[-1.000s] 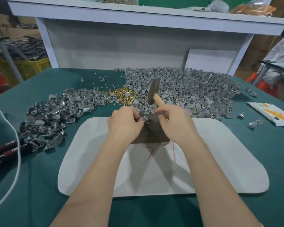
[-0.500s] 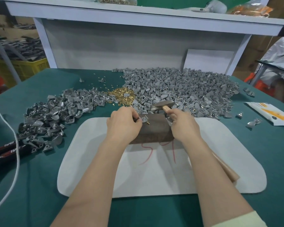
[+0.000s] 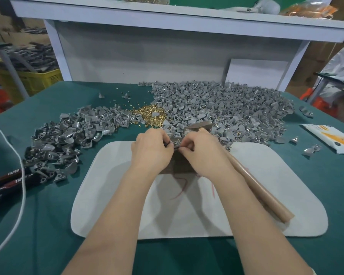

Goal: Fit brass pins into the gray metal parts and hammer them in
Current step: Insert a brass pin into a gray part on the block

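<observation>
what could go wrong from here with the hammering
1. The left hand pinches the gray part on the brown block, so a blow from the hammer could catch its fingers.
2. The right hand holds the hammer near its head; a short swing may glance off and tip the part.
3. A knocked part could vanish among the loose gray parts nearby.

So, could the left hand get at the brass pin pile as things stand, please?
Probably yes: the brass pin pile lies just beyond the left hand, nothing between, though it pinches a gray part.
</observation>
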`<action>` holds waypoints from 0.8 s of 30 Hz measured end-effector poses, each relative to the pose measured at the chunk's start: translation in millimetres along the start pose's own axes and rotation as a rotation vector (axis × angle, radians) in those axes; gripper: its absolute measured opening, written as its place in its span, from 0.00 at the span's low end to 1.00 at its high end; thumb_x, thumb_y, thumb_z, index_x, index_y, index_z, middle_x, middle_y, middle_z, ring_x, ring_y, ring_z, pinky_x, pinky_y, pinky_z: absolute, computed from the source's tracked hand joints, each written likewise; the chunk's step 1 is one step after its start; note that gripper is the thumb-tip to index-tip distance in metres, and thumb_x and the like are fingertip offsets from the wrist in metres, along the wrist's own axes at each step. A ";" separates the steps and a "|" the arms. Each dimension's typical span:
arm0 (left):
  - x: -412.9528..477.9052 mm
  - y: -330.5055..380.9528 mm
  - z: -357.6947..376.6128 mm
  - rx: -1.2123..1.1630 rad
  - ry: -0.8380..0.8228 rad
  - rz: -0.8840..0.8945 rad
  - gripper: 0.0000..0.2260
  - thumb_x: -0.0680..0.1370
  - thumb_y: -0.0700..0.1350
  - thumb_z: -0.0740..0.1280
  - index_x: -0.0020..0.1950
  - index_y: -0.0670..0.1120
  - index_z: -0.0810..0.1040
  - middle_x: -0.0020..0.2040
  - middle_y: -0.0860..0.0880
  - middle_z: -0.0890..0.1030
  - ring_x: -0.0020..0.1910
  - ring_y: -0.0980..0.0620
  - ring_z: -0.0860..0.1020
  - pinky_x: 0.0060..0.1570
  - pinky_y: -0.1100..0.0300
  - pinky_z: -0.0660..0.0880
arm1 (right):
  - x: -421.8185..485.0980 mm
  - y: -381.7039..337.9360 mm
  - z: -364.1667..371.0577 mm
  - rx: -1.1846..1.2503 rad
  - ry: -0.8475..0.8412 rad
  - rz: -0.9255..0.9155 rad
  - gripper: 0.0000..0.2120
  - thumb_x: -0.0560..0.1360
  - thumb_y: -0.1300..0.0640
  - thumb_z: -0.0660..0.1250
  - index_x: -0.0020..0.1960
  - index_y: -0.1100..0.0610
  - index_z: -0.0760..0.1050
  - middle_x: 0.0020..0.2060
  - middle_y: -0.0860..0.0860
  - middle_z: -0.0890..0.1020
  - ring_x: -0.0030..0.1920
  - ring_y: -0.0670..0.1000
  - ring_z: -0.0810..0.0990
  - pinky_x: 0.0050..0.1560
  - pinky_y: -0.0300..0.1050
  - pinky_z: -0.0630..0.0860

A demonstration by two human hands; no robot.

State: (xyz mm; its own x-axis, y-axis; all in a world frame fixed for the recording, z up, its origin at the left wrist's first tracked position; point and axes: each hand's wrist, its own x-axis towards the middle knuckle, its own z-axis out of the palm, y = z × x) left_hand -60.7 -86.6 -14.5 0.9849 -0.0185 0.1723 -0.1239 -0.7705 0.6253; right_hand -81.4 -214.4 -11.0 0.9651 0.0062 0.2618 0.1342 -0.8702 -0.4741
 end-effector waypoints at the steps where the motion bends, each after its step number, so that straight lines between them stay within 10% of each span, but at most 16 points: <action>1: -0.1 0.2 0.2 -0.001 0.000 0.000 0.05 0.76 0.47 0.67 0.40 0.52 0.75 0.47 0.50 0.80 0.55 0.44 0.75 0.55 0.48 0.74 | 0.2 -1.7 1.9 -0.032 0.008 -0.003 0.05 0.75 0.54 0.66 0.48 0.53 0.78 0.39 0.47 0.74 0.48 0.54 0.76 0.48 0.49 0.74; 11: -2.3 2.7 3.4 0.011 -0.007 0.053 0.05 0.76 0.49 0.67 0.40 0.55 0.75 0.48 0.53 0.81 0.56 0.46 0.75 0.57 0.51 0.70 | 5.9 10.6 -1.6 0.319 0.161 0.083 0.11 0.75 0.59 0.66 0.38 0.47 0.71 0.37 0.44 0.79 0.41 0.47 0.78 0.51 0.47 0.76; 24: -3.5 7.8 -0.5 -0.054 0.004 0.107 0.04 0.75 0.49 0.67 0.47 0.57 0.79 0.53 0.53 0.79 0.59 0.47 0.73 0.60 0.51 0.68 | 5.0 11.4 2.5 0.360 0.169 -0.038 0.09 0.75 0.64 0.64 0.51 0.52 0.74 0.37 0.41 0.77 0.40 0.40 0.77 0.49 0.43 0.76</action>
State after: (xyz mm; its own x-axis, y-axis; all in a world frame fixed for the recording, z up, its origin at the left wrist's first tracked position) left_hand -65.1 -92.3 -9.9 0.9650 -0.0963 0.2437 -0.2351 -0.7291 0.6427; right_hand -74.5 -223.0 -17.2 0.9114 -0.0724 0.4050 0.2680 -0.6425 -0.7179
